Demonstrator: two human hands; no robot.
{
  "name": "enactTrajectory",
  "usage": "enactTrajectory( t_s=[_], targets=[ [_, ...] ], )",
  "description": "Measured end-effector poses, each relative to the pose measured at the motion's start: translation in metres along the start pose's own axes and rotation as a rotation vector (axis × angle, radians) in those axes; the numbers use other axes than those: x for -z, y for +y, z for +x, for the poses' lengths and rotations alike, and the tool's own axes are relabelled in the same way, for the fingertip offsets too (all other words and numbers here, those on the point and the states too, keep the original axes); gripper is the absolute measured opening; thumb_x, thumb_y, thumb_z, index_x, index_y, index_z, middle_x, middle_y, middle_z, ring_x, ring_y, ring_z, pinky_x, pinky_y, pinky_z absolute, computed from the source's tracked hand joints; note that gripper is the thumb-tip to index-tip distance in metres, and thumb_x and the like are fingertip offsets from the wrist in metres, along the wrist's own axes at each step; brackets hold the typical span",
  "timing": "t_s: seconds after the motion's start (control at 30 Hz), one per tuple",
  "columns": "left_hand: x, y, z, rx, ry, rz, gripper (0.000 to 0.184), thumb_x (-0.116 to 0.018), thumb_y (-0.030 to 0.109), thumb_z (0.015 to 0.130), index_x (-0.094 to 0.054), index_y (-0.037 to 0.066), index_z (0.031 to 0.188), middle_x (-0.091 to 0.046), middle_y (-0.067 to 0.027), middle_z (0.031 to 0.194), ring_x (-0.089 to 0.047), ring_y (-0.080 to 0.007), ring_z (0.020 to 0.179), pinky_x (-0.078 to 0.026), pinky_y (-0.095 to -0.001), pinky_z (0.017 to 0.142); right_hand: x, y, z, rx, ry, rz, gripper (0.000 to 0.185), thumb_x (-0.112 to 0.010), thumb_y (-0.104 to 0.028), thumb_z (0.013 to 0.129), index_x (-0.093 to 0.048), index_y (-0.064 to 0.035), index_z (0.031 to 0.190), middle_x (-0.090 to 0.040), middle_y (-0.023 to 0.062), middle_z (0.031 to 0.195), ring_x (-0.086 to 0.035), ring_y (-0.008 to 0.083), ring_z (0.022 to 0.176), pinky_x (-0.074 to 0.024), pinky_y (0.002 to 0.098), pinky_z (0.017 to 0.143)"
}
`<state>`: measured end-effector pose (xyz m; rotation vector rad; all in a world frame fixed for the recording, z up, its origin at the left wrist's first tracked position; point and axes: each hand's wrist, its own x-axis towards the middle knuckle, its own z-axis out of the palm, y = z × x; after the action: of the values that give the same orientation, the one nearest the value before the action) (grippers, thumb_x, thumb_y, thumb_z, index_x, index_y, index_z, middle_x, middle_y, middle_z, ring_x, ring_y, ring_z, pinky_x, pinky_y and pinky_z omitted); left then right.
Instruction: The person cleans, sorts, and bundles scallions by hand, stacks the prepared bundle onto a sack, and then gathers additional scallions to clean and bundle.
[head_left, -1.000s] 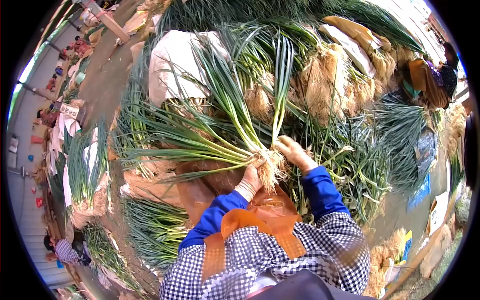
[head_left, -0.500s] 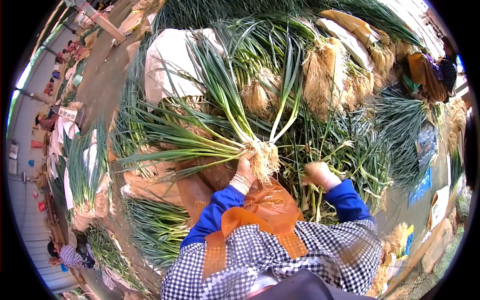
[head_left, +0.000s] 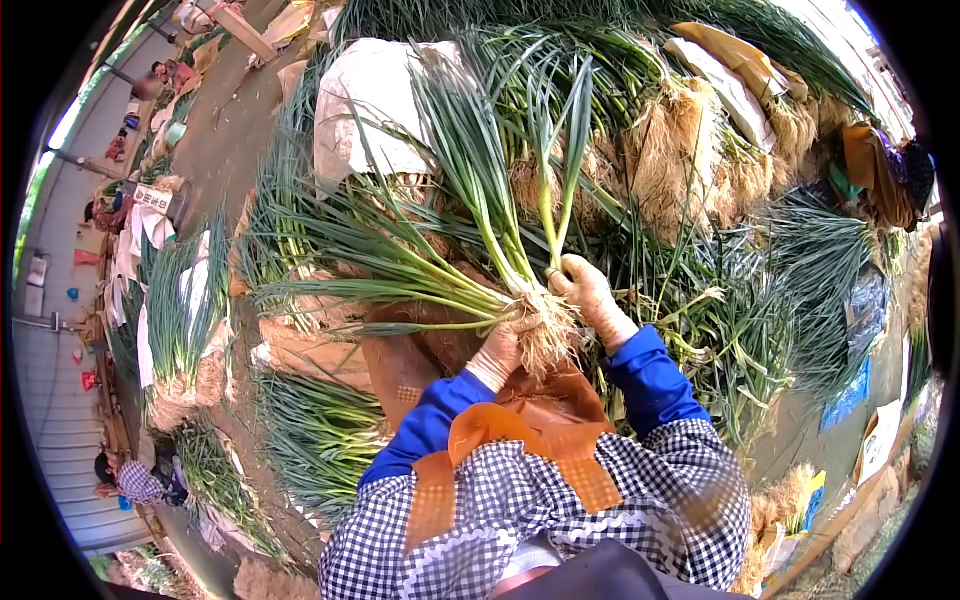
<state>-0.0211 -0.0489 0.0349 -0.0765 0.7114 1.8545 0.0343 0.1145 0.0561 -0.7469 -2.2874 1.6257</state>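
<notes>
A fanned bunch of green onions with pale stems and tangled straw-coloured roots is in front of me. My left hand is closed round its root end, and the leaves spread up and to the left. My right hand pinches the base of the stalks on the bunch's right side, just above the roots. Below the hands an orange-brown apron covers my lap. Loose leaves and stalks lie in a heap right of my right hand.
A white sack lies over onions beyond the bunch. Rooty onion bundles are stacked behind, and more onions lie at lower left. A wooden beam stands at upper left. People are at the left edge.
Half a second ago my right hand was lower right, over the loose heap, away from the bunch. Now it is back at the stalks on the right. My left hand keeps its hold.
</notes>
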Motion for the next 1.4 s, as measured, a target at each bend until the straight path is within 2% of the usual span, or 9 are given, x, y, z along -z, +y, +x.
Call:
enactTrajectory(
  t_s=[0.13,0.37,0.57,0.8,1.03,1.2,1.23,1.3,1.4],
  targets=[
    [-0.004,-0.006,0.006,-0.138,-0.084,-0.141,0.041,-0.06,-0.002,0.076,-0.051,0.003,0.116,-0.059,-0.0098,0.108,-0.057,-0.0245,0.1,-0.046,-0.0361,0.091,-0.01,0.054,0.008,-0.239,0.05,0.938,0.017,-0.055,-0.014,0.088,-0.054,-0.0064,0.104,-0.054,-0.0033,0.081,-0.048,0.0069,0.064,-0.0409,0.0209,0.054],
    [-0.008,0.012,-0.006,-0.061,-0.222,0.051,0.044,-0.063,0.001,0.074,-0.05,0.001,0.116,-0.058,-0.0073,0.105,-0.057,-0.0211,0.098,-0.047,-0.0341,0.089,0.002,-0.001,-0.001,0.264,0.041,-0.356,0.013,-0.059,-0.013,0.08,-0.056,-0.0019,0.075,-0.057,0.0129,0.077,-0.056,0.0303,0.069,-0.0453,0.0371,0.064],
    [-0.021,-0.011,0.009,-0.137,-0.084,-0.147,0.042,-0.062,-0.002,0.074,-0.052,0.002,0.114,-0.058,-0.008,0.103,-0.057,-0.0221,0.096,-0.049,-0.0342,0.086,-0.026,0.028,-0.012,-0.066,0.171,0.879,0.013,-0.055,-0.012,0.089,-0.056,-0.0001,0.094,-0.048,0.0023,0.101,-0.05,0.008,0.078,-0.0434,0.0215,0.069],
    [-0.042,0.012,0.002,-0.107,-0.221,-0.363,0.031,-0.055,0.009,0.082,-0.05,0.001,0.111,-0.053,-0.0135,0.108,-0.051,-0.0243,0.105,-0.045,-0.0382,0.091,0.007,0.033,0.005,-0.132,0.562,0.65,0.021,-0.05,-0.023,0.092,-0.06,-0.0057,0.1,-0.055,-0.0015,0.077,-0.044,0.006,0.06,-0.0371,0.0178,0.055],
    [-0.007,-0.003,-0.006,-0.064,-0.23,-0.392,0.045,-0.061,0.011,0.076,-0.047,0.003,0.117,-0.054,-0.0143,0.112,-0.052,-0.0289,0.109,-0.042,-0.0451,0.097,0.021,0.031,0.028,-0.009,-0.047,0.098,0.025,-0.055,-0.026,0.088,-0.06,-0.0022,0.095,-0.057,0.0086,0.086,-0.058,0.0189,0.075,-0.0478,0.031,0.068],
    [-0.002,0.0,-0.008,0.04,-0.091,-0.37,0.049,-0.059,0.003,0.072,-0.046,0.003,0.119,-0.057,-0.0152,0.109,-0.059,-0.0297,0.097,-0.051,-0.0431,0.085,0.026,-0.007,-0.006,0.34,0.517,-0.395,0.013,-0.065,-0.015,0.08,-0.061,-0.007,0.089,-0.061,0.0084,0.091,-0.06,0.0236,0.081,-0.0489,0.0298,0.071],
    [0.005,-0.003,-0.007,0.021,-0.131,-0.349,0.05,-0.059,0.003,0.071,-0.045,0.002,0.119,-0.057,-0.0156,0.108,-0.059,-0.0293,0.095,-0.052,-0.0418,0.083,0.027,-0.005,-0.013,0.432,0.453,-0.345,0.021,-0.067,-0.017,0.079,-0.061,-0.0072,0.097,-0.061,0.007,0.084,-0.06,0.022,0.077,-0.0492,0.0282,0.068],
    [0.007,-0.004,-0.005,0.035,-0.094,-0.338,0.05,-0.06,0.002,0.07,-0.045,0.001,0.118,-0.058,-0.0158,0.105,-0.06,-0.0286,0.093,-0.053,-0.0398,0.081,0.03,-0.042,-0.033,-0.076,-0.001,0.018,0.03,-0.069,-0.017,0.076,-0.061,-0.0072,0.104,-0.061,0.0069,0.077,-0.06,0.0185,0.071,-0.0491,0.0273,0.065],
    [0.006,-0.002,-0.003,0.103,-0.191,-0.322,0.05,-0.061,0.004,0.07,-0.047,0.002,0.118,-0.057,-0.0162,0.104,-0.058,-0.0299,0.095,-0.051,-0.0413,0.086,0.027,-0.013,-0.023,0.154,-0.228,-0.203,0.028,-0.067,-0.011,0.079,-0.06,-0.0063,0.106,-0.064,0.0086,0.078,-0.06,0.0142,0.071,-0.0487,0.0266,0.067]
  ],
)
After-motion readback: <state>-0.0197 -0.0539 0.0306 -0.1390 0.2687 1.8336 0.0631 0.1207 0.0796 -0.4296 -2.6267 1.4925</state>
